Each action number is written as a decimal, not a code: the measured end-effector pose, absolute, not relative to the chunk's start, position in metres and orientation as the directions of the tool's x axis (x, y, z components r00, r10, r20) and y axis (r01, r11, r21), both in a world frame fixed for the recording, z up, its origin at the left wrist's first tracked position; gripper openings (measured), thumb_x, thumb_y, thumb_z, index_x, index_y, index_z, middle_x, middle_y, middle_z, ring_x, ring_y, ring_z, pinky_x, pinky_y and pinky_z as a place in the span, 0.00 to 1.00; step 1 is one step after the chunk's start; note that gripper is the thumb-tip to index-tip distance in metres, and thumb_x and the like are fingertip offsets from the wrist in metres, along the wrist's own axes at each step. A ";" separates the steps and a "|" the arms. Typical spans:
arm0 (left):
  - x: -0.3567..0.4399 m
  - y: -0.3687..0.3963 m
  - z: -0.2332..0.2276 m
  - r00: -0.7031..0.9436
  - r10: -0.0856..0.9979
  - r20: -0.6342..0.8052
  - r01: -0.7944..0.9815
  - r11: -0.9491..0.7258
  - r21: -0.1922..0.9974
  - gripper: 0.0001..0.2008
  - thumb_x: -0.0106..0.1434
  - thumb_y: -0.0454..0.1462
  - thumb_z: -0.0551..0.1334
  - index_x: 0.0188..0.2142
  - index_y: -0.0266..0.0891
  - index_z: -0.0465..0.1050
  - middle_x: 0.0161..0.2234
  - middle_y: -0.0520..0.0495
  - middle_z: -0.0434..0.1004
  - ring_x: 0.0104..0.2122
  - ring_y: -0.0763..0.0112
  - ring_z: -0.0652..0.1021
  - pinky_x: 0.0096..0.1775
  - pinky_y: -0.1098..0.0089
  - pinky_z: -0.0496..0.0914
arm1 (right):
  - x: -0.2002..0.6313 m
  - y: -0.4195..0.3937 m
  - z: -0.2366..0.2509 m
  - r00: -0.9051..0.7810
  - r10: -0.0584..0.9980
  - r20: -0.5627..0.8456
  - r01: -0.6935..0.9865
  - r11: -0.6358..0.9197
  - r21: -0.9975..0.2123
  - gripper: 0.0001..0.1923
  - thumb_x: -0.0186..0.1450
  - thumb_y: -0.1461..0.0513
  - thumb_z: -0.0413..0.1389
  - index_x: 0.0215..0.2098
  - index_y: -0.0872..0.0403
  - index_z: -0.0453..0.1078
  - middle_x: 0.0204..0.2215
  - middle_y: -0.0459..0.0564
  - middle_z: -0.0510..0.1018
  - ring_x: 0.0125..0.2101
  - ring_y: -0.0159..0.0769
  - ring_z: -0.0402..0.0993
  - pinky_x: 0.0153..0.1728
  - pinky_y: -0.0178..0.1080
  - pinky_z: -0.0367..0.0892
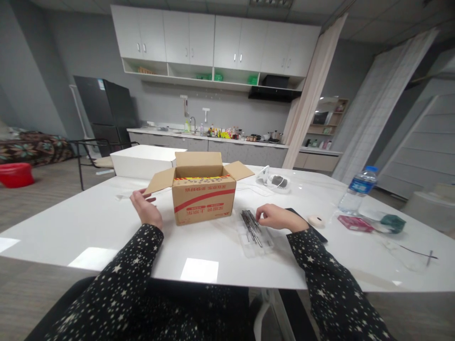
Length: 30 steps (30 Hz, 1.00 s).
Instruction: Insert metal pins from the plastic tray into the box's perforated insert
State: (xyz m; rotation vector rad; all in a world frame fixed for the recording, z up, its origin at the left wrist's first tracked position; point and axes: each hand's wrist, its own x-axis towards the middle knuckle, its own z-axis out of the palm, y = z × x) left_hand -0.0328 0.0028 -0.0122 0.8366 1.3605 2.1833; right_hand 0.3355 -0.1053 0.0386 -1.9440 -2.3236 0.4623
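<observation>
Metal rods [251,225]: a loose bundle, lying in and over a clear tray [248,251], immediately left of the right grip [273,217]. The right grip is palm down with fingers curled at the bundle's edge; whether it pinches a rod cannot be told.

Principal risk: the rods lie at differing angles and appear unsecured. A careless pull on one could drag its neighbours across and scatter them on the bench [284,270]. The surface is glossy and probably slick, so the tray itself could slide toward the near edge if pushed.

Cardboard box [204,203]: upright, top open, between the two grips and beyond the rods. The left grip [146,208] is at the outer edge of its left flap [159,181]; contact or pinch cannot be confirmed. Hard pressure on that flap could tilt or shift the box, and a shift to the right could bring it against the tray. Patterned contents show inside; their nature is unclear.

Dark flat object [320,234]: partly beneath the right grip's wrist. A sweeping sleeve could displace it, together with the round pale case [315,220] just beyond.

Water bottle [357,189] and red packet [354,223]: farther right of the right grip, clear of it. The bottle is tall; a wide elbow swing could topple it.

White box [142,163]: beyond the left grip; low risk.
</observation>
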 end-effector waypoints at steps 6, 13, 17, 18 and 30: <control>-0.025 -0.004 -0.006 -0.602 0.786 0.140 -0.134 -0.272 0.953 0.18 0.65 0.47 0.43 0.34 0.40 0.65 0.30 0.50 0.68 0.23 0.72 0.71 0.23 0.71 0.59 | 0.336 -0.107 0.034 -0.203 0.947 -0.250 0.959 0.141 -0.245 0.09 0.54 0.61 0.61 0.34 0.53 0.78 0.33 0.49 0.80 0.31 0.37 0.74 0.30 0.35 0.62; -0.016 -0.004 -0.011 -0.555 0.799 0.231 0.019 -0.265 0.964 0.16 0.63 0.46 0.44 0.32 0.40 0.64 0.28 0.51 0.67 0.22 0.72 0.67 0.23 0.71 0.57 | 0.329 -0.109 0.032 -0.111 0.968 -0.227 0.980 0.068 -0.186 0.14 0.53 0.59 0.63 0.37 0.53 0.75 0.36 0.51 0.80 0.34 0.39 0.75 0.30 0.35 0.61; -0.012 -0.005 -0.015 -0.481 0.811 0.333 0.137 -0.306 0.942 0.15 0.65 0.45 0.45 0.32 0.41 0.65 0.27 0.49 0.68 0.24 0.70 0.67 0.26 0.69 0.61 | 0.328 -0.109 0.031 -0.119 0.969 -0.219 0.983 0.085 -0.160 0.11 0.54 0.61 0.60 0.36 0.54 0.75 0.37 0.52 0.80 0.35 0.40 0.75 0.31 0.36 0.61; -0.011 -0.005 -0.015 -0.461 0.812 0.359 0.165 -0.319 0.933 0.16 0.66 0.45 0.45 0.31 0.41 0.65 0.27 0.49 0.69 0.25 0.68 0.68 0.27 0.68 0.62 | 0.328 -0.108 0.031 -0.124 0.969 -0.213 0.983 0.091 -0.159 0.12 0.54 0.61 0.60 0.37 0.53 0.75 0.37 0.52 0.80 0.36 0.40 0.75 0.31 0.36 0.61; -0.007 -0.014 -0.013 -0.417 0.805 0.423 0.333 -0.298 0.895 0.21 0.71 0.49 0.44 0.27 0.44 0.65 0.28 0.47 0.73 0.30 0.61 0.72 0.32 0.63 0.64 | 0.333 -0.104 0.026 -0.215 0.971 -0.102 0.960 0.191 -0.205 0.15 0.59 0.63 0.56 0.45 0.52 0.74 0.35 0.50 0.77 0.38 0.39 0.73 0.35 0.35 0.60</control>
